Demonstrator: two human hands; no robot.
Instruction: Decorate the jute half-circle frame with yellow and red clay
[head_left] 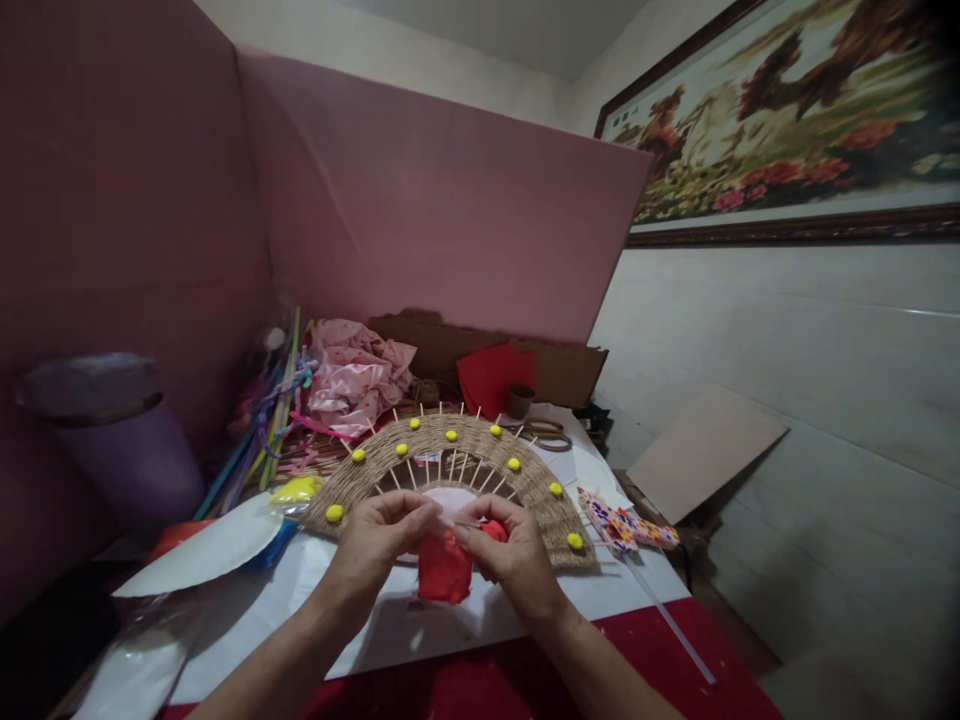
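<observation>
My left hand (386, 525) and my right hand (517, 555) meet in front of me, thumbs and fingertips pinched together. Between them hangs a red clay packet (444, 575), gripped at its pale, see-through upper edge. More red shows behind the right fingers, partly hidden. Just beyond lies a half-round fan woven of brown twine (465, 425), with thin wooden sticks poking out and yellow clay dots (451, 436) on it. A clear bag of yellow clay (298, 490) rests by the fan's left end.
Scissors (547, 434), a small brown pot (520, 401) and red sheets (491, 378) lie behind the fan. Pink cloth (356, 375) and pipe cleaners (281, 420) are back left. A white paper plate (202, 550) juts out left; patterned fabric (622, 522) and a clear stick (675, 625) lie right.
</observation>
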